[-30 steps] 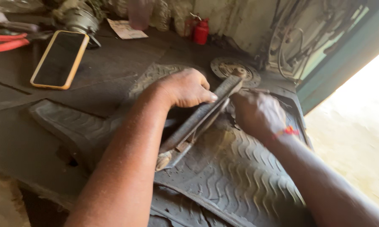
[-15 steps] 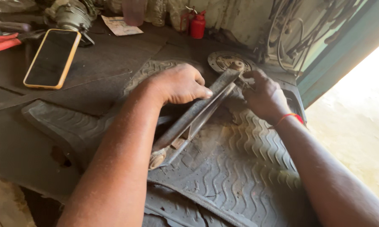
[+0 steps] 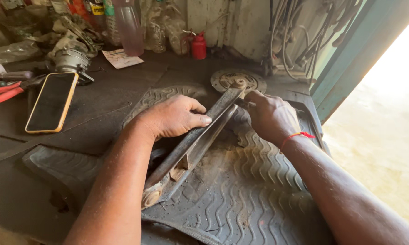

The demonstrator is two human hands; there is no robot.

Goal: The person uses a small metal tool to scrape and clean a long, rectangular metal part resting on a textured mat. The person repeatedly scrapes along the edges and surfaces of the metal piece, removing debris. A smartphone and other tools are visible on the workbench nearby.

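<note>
A long metal arm (image 3: 193, 143), two flat dull-grey strips lying close together with a round bushing eye at each end, runs across the middle of the view from about seven o'clock up to one o'clock. It rests on a ribbed rubber floor mat (image 3: 240, 199), whose wavy ridges are dusty and worn; the soft mat probably keeps the piece from sliding on the bench.

The left hand (image 3: 172, 119) lies over the arm's upper half, palm down, fingers curled around the far edge and thumb pressed along the near side, so it seems to pin the piece steady. The right hand (image 3: 270, 115) is closed at the arm's upper end, at about one o'clock, fingers bunched narrowly around something thin and dark; what it is cannot be made out. A red thread (image 3: 297, 135) circles that wrist.

Just past the upper end sits a round clutch disc (image 3: 238, 80), flat, metallic, with a ring of friction lining. At ten o'clock a phone in a yellow case (image 3: 52, 102) lies face up on the dark wooden bench (image 3: 104, 102), with red-handled pliers (image 3: 4, 93) to its left. Along the back wall stand a pinkish plastic bottle (image 3: 129, 27) and a small red oil can (image 3: 198, 45); cables (image 3: 299, 31) hang at one o'clock.
</note>
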